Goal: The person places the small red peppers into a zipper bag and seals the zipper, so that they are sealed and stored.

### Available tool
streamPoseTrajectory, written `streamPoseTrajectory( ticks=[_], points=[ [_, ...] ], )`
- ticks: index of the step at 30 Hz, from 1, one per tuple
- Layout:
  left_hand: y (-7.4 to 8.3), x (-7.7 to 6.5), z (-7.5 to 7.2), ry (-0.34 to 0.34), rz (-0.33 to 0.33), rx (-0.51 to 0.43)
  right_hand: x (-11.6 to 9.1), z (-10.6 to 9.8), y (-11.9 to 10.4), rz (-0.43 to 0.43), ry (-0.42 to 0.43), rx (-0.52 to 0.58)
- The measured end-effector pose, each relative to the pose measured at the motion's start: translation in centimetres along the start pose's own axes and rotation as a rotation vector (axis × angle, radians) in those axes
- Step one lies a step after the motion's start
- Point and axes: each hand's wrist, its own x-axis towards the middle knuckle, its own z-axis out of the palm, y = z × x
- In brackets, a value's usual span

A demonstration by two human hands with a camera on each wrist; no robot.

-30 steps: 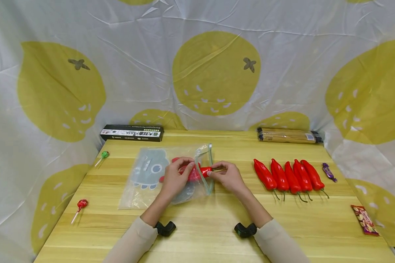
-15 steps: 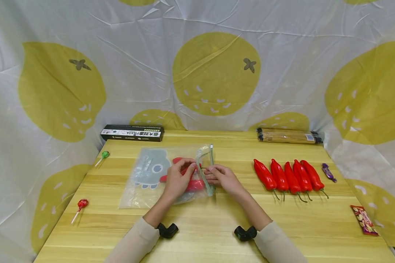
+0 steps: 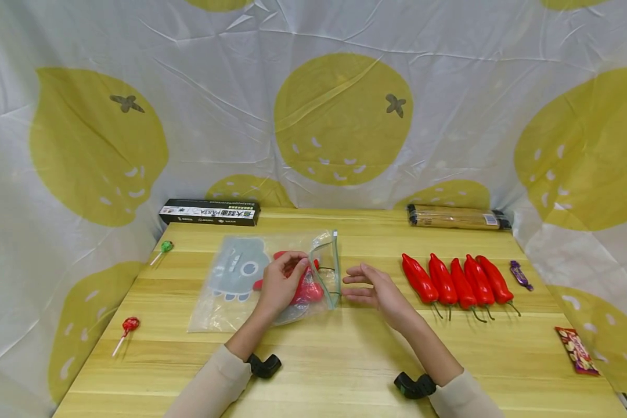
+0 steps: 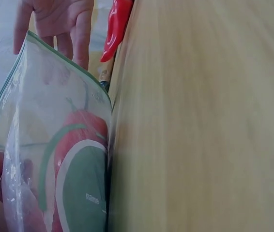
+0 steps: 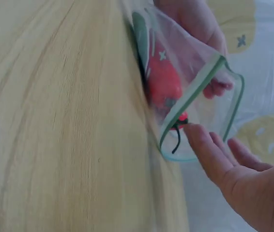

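Observation:
A clear zip bag (image 3: pixel 204 310) with a grey-blue cartoon print lies flat, its green-edged mouth facing right and held apart. My left hand (image 3: pixel 281 284) pinches the bag's upper layer near that mouth. Red chili peppers (image 3: pixel 308 292) lie inside, partly hidden by this hand; green stems show at the opening. In the right wrist view, a pepper (image 5: pixel 163 84) sits within the bag with a dark stem close to the rim. My right hand (image 3: pixel 384 293) is just right of the mouth, fingers extended and holding nothing. Several more red peppers (image 3: pixel 420 280) lie in a row farther right.
Lollipops, one green (image 3: pixel 166 247) and one red (image 3: pixel 130 325), lie on the left. A black pasta box (image 3: pixel 209 212) and a long wrapped pack (image 3: pixel 451 216) stand at the back. A purple candy (image 3: pixel 521 276) and a red snack packet (image 3: pixel 576 351) are at right.
My right hand has pushed a pepper fully into the bag, let go of it and drawn back to the right. My left hand keeps its pinch on the bag.

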Motion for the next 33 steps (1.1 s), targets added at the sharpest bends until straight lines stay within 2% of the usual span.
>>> streamPoseTrajectory(
  ticks=[7,17,23,26,29,33],
  points=[
    [0.2,0.0,-0.1,-0.009,0.005,0.009,-0.6,0.4,0.0,0.041,0.011,-0.016],
    [0.7,-0.2,0.0,-0.005,0.029,0.041,1.0,2.1,0.6,-0.025,-0.047,0.076],
    [0.7,-0.2,0.2,-0.009,0.038,0.036,1.8,3.2,1.0,-0.026,-0.064,0.063],
    [0.7,-0.2,0.2,-0.005,0.036,0.039,1.8,3.2,1.1,-0.059,-0.063,0.032],
    [0.7,-0.2,0.2,0.006,0.033,0.047,1.5,2.6,0.9,-0.104,-0.045,0.002],
    [0.7,-0.1,0.1,0.005,0.018,0.017,0.5,1.1,0.5,-0.154,0.056,-0.093]
  ],
)
